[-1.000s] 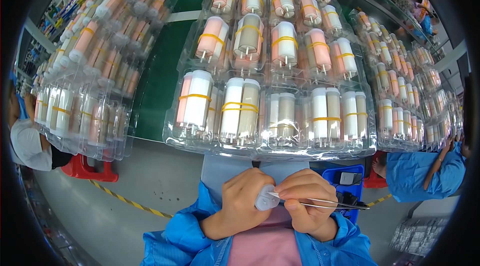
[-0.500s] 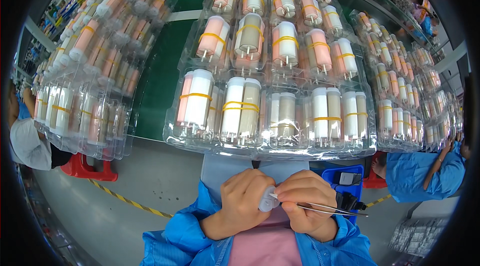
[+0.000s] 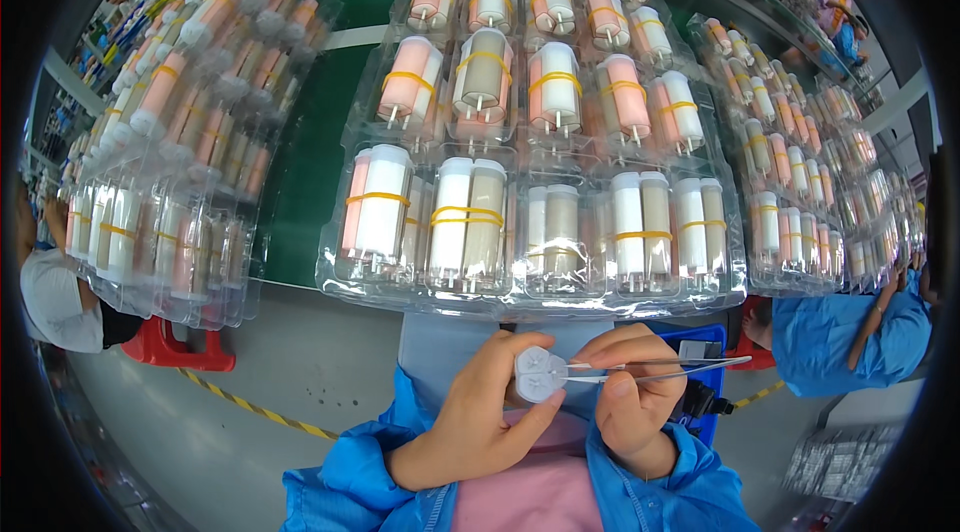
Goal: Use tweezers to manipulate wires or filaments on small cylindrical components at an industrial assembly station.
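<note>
My left hand is closed around a whitish-grey part with a lobed end face, that end turned up towards me. What lies below the lobes is hidden by the fingers. In my right hand is a pair of metal tweezers, pinched between thumb and fingers. The tweezers lie nearly level, their bent end to the right and their tips at the right side of the lobed face. Whether the tips grip anything is too small to tell.
Beyond my hands stands a clear plastic tray of pink, white and grey cylinders banded in yellow. Stacked similar trays flank it on the left, and more trays on the right. A blue bin is beside my right hand. Co-workers sit at both sides.
The tweezers have swung from pointing down-right to nearly level, and their two arms now show apart. My right fingers have drawn back from the part. The lobed face has turned more into view.
</note>
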The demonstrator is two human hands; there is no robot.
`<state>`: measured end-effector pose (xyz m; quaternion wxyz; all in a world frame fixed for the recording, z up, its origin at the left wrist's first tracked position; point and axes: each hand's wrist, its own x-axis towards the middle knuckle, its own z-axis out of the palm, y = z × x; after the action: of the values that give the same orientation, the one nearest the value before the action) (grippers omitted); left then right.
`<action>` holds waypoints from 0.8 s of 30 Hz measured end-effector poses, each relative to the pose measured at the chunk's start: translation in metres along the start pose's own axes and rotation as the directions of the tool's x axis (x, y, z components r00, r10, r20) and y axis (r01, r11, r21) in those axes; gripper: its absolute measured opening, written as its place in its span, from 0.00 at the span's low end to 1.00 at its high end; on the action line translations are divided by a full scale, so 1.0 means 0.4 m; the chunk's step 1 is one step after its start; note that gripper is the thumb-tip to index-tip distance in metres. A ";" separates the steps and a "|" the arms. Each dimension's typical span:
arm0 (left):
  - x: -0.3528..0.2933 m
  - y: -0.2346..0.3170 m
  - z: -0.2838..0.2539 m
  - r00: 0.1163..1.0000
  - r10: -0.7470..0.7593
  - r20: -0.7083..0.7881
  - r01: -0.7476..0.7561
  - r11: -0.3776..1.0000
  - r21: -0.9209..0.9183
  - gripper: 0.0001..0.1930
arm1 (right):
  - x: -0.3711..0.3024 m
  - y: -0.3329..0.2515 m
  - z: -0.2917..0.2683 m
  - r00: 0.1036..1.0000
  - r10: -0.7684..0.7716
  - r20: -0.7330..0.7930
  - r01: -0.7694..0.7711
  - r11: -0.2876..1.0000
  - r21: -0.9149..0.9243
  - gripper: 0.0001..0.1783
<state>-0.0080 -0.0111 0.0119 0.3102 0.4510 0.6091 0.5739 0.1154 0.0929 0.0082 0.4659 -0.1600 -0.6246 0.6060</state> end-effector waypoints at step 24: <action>0.005 -0.018 0.011 0.997 -0.071 -0.009 0.070 0.995 -0.065 0.20 | 0.003 0.010 0.005 0.989 0.036 0.145 -0.044 0.998 0.047 0.09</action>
<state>-0.0062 -0.0068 0.0044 0.3415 0.4156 0.6074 0.5845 0.1118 0.0934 0.0052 0.4113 -0.1166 -0.6377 0.6408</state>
